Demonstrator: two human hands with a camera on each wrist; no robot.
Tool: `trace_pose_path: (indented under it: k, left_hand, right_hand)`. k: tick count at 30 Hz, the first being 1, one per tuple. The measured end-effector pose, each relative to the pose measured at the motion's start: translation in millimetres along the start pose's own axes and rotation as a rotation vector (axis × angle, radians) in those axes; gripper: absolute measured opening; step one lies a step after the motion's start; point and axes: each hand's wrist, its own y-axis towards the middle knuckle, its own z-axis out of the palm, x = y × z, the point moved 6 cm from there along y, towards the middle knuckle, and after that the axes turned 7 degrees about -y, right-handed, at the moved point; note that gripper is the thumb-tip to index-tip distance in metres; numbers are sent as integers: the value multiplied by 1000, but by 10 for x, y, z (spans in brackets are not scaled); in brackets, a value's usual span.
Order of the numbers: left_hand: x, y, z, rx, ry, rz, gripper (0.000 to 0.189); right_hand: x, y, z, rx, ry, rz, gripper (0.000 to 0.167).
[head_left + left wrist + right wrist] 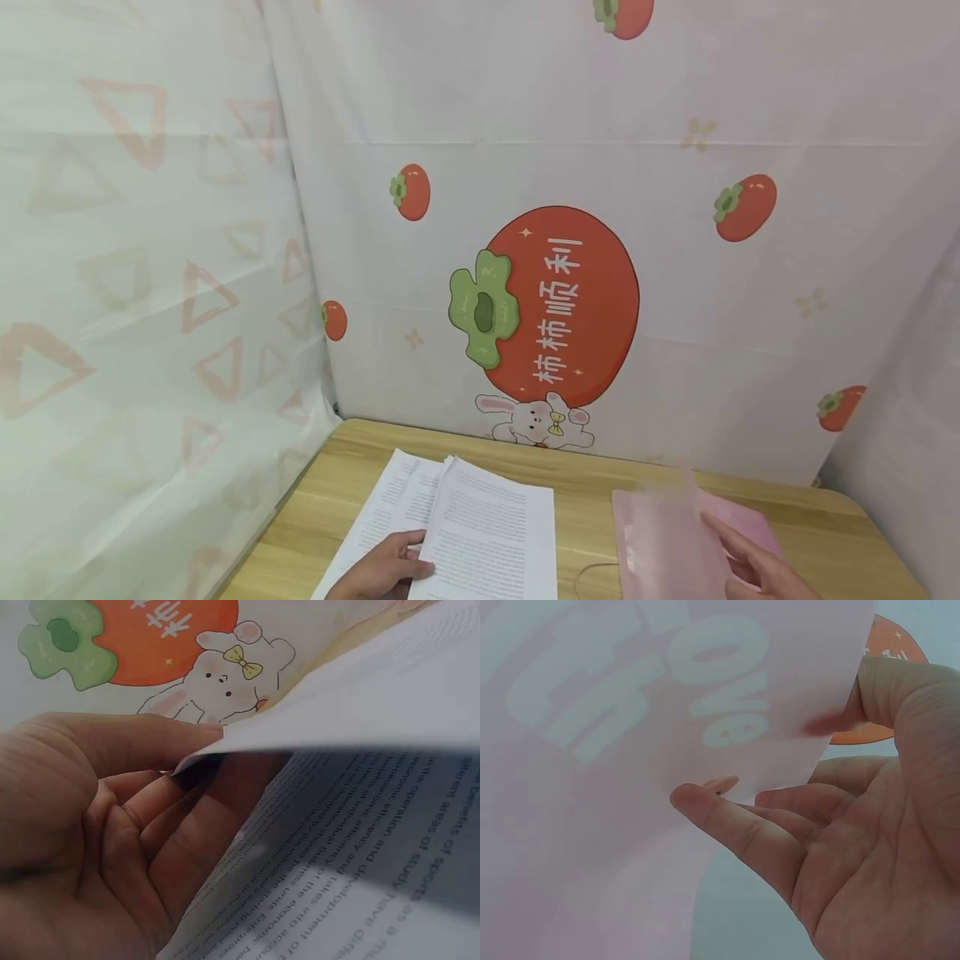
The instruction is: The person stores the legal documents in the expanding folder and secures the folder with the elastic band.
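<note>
Left wrist view: left grip, nearly closed, thumb above and fingers below, pinching the near corner of a lifted white sheet. Directly under it, one printed page, English lines, partly in the lifted sheet's shadow.

Right wrist view: right grip, partly closed, with hold of a translucent pink cover by its edge; I have the thumb behind it, showing faintly through, and one finger laid along the front. Cover bears white lettering, "ove" and "th" legible.

Head view: lifted sheet and its printed neighbours lie to my left on the table, a further group of printed sheets fanned out on the left side. Pink folder, one, on the table to my right, well apart from the papers; its raised cover is blurred. Thin cord, one loop, at the folder's left edge.

Beyond the table: white backdrop, printed with one large red persimmon carrying white characters, several small persimmons, and a white rabbit with a yellow bow. At my far left, a pale hanging cloth, triangle-patterned.
</note>
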Motion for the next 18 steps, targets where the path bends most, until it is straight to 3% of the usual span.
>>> trace_pose_path:
  k: [3, 7, 18]
  left_hand:
    - [4, -6, 6, 5, 1, -3, 41]
    - [5, -27, 43, 39, -28, 4, 41]
    - [57, 8, 115, 91, -76, 37, 43]
  right_hand:
    - [23, 15, 41, 36, 61, -19, 67]
    - [44, 24, 51, 29, 44, -33, 70]
    - [-28, 7, 11, -14, 64, 67, 65]
